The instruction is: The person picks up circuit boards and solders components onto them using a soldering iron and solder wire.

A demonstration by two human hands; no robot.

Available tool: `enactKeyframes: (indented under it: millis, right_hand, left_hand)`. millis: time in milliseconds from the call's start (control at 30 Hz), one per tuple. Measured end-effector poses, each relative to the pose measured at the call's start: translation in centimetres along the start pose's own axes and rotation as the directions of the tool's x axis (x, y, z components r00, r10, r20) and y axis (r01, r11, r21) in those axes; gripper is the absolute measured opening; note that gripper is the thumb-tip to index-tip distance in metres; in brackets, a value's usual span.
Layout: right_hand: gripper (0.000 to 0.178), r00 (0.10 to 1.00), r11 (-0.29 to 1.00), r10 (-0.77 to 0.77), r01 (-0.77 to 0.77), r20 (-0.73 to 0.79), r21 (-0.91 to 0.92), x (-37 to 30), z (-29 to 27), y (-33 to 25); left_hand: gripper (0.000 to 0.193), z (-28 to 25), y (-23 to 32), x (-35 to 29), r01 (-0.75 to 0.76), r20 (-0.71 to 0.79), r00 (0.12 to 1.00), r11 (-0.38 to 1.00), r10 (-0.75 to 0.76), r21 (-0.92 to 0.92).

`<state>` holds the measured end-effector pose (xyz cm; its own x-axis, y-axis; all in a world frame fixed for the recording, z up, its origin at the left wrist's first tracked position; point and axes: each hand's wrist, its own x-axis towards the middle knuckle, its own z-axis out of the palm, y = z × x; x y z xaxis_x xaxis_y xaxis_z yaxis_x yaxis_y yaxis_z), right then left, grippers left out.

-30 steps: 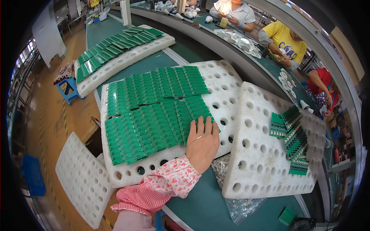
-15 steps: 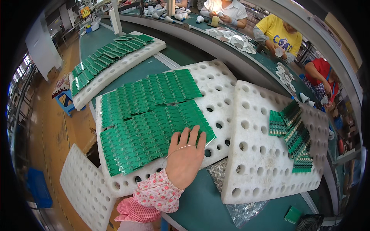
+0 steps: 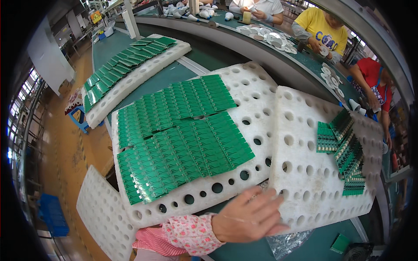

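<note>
My left hand [image 3: 250, 215] reaches in from the lower left, in a pink patterned sleeve. It hovers with fingers apart, holding nothing, near the gap between two white foam boards with round holes. On the middle foam board [image 3: 230, 179] lie two rows of green circuit board panels [image 3: 187, 150], side by side. The right foam board [image 3: 300, 187] carries a loose, overlapping pile of green circuit boards [image 3: 348, 152], with pale parts along their strips. The fingers overlap this board's lower left edge in the view; whether they touch it I cannot tell. My right hand is not in view.
Another foam board [image 3: 143, 69] with overlapping green panels stands at the far left. A bare foam board [image 3: 104, 213] leans at the lower left. A clear plastic bag [image 3: 289, 243], a loose green board [image 3: 340, 243] and a black fan [image 3: 360, 251] lie lower right. Co-workers sit across the line.
My left hand has lifted off the near row of green panels and moved right and toward me, now pointing right. The view has shifted slightly. The panels lie as before.
</note>
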<state>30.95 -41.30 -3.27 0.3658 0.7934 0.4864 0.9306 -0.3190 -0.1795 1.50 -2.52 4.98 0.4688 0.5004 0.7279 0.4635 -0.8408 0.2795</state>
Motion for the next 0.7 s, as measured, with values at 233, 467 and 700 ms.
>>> enactKeyframes:
  millis: [233, 467, 700]
  right_hand:
    - [0.058, 1.000, 0.996, -0.019, 0.017, -0.024, -0.082, -0.1, 0.3, 0.0]
    - [0.062, 0.995, 0.983, -0.060, 0.046, -0.077, -0.178, -0.2, 0.4, 0.0]
    - [0.078, 0.947, 0.962, -0.269, 0.254, -0.178, -0.102, 4.3, -0.6, -6.2]
  left_hand:
    - [0.032, 0.7, 1.4, -0.7, -0.090, -0.060, 0.995, 0.989, 0.084, -0.114]
    - [0.025, 1.5, 1.0, -1.0, -0.055, -0.088, 0.995, 0.991, 0.045, -0.121]
    - [0.020, 2.2, 1.2, -1.6, -0.115, -0.143, 0.986, 0.977, 0.089, -0.181]
